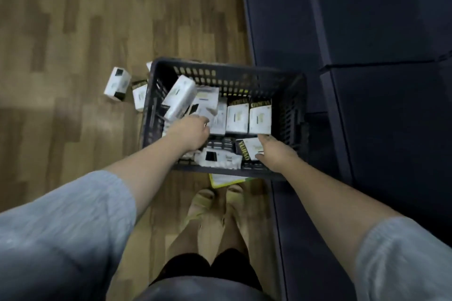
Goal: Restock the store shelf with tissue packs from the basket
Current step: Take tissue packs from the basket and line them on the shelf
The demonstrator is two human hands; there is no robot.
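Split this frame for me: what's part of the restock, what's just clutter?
Job:
- dark plastic basket on the floor
- tissue packs in the basket
- left hand, reaching into the packs
- right hand, on a pack near the front wall
- dark shelf unit on the right

Lying about:
- two tissue packs on the wood floor
- yellow-edged item under the basket's near edge

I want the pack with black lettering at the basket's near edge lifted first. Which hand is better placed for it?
Right. The right hand already lies against that lettered pack in the basket, while the left hand reaches toward packs farther left.
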